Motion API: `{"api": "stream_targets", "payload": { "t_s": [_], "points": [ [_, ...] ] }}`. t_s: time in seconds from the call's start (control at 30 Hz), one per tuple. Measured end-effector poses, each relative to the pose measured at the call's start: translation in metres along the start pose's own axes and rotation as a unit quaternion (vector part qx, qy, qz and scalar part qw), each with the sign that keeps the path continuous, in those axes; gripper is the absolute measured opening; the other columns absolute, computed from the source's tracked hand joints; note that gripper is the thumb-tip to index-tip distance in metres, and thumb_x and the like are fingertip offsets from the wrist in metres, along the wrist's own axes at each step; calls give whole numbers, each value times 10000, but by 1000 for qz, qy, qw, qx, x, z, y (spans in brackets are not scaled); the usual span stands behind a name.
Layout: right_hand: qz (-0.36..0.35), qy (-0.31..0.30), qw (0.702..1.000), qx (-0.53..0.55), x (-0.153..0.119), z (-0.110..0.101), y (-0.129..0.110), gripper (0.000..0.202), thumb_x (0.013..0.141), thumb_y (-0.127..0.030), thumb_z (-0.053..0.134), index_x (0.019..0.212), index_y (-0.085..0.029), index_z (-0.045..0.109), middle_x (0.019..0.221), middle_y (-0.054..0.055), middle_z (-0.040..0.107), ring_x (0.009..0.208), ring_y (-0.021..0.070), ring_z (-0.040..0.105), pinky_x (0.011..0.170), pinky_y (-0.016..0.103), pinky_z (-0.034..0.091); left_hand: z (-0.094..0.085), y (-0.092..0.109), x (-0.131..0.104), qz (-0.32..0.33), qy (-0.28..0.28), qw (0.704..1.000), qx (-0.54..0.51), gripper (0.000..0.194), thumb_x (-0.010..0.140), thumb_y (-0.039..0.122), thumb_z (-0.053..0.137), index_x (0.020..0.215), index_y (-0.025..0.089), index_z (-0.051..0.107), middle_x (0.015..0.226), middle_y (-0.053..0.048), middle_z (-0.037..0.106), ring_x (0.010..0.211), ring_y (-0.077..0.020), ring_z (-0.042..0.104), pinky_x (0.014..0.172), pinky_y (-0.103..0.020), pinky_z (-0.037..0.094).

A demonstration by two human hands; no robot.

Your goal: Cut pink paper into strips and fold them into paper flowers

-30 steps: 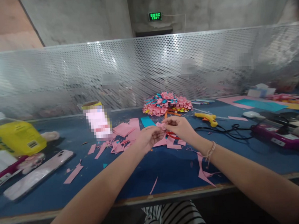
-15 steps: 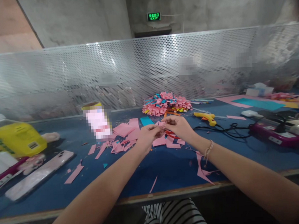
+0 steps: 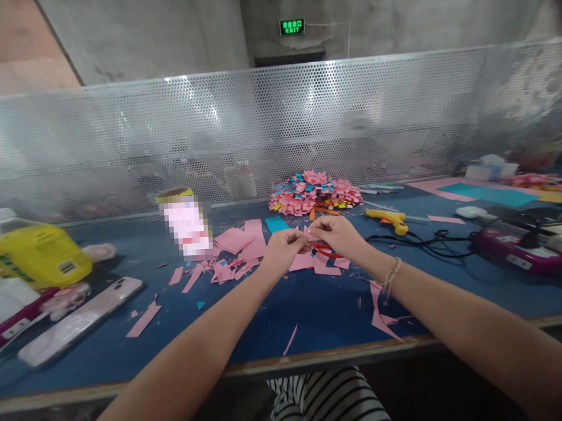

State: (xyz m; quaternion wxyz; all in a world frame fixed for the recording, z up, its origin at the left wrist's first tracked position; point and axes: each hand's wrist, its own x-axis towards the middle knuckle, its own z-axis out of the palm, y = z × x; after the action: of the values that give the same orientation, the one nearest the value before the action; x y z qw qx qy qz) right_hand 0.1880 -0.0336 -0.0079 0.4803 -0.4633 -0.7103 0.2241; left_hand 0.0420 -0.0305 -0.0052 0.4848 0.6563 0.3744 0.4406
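Both hands meet over the middle of the blue table. My left hand (image 3: 285, 248) pinches a small pink paper piece (image 3: 306, 232) from the left. The fingers of my right hand (image 3: 332, 233) are closed on the same piece from the right. Red-handled scissors (image 3: 328, 252) lie just under my right hand, partly hidden. Pink paper sheets (image 3: 238, 240) and cut strips lie to the left of my hands, with a blue paper piece (image 3: 276, 224) behind them. Farther back is a pile of folded pink, blue and yellow paper pieces (image 3: 314, 193).
A yellow glue gun (image 3: 389, 220) with a black cable lies at right, near a purple power strip (image 3: 523, 248). At left are a phone (image 3: 82, 321) and a yellow bottle (image 3: 38, 254). A perforated metal screen (image 3: 239, 125) stands behind the table (image 3: 278, 330).
The view has shifted slightly. My hands have stayed together at the pink piece, with the fingers slightly closer together.
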Motion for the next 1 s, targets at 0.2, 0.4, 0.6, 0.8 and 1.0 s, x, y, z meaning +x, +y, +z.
{"api": "stream_targets", "payload": {
  "t_s": [0.2,0.4,0.6,0.8,1.0],
  "points": [
    [-8,-69,997,13,6,-7,9,223,723,-309,445,684,-152,599,636,15,610,597,127,564,576,242,432,-1,-3,0,-1,-9,1000,10,147,625,255,602,544,140,559,522,-8,577,499,-91,534,554,-227,447],
    [3,-110,961,-255,9,-23,37,231,652,-378,529,630,-153,579,711,87,614,672,188,561,608,275,407,1,-1,0,-10,25,998,-55,129,611,247,611,578,137,552,545,0,570,501,-74,519,573,-225,447],
    [83,-173,897,-398,4,-15,42,296,652,-357,520,823,-121,576,825,153,628,667,228,579,530,268,372,-1,-1,2,-19,46,997,-57,119,602,239,604,583,135,549,517,17,531,487,-62,498,566,-221,442],
    [124,-135,891,-414,9,-10,36,363,709,-415,439,819,-92,563,887,189,608,798,269,571,614,285,376,-10,-4,8,27,90,995,-33,121,633,271,556,610,158,520,577,7,556,548,-97,548,519,-218,432],
    [117,-100,985,-75,5,-10,27,353,722,-517,400,775,-174,464,692,24,537,636,145,507,567,250,384,-11,-2,10,31,113,986,-115,136,653,277,540,632,150,494,660,-21,592,467,-66,509,476,-209,411]
  ]
}}
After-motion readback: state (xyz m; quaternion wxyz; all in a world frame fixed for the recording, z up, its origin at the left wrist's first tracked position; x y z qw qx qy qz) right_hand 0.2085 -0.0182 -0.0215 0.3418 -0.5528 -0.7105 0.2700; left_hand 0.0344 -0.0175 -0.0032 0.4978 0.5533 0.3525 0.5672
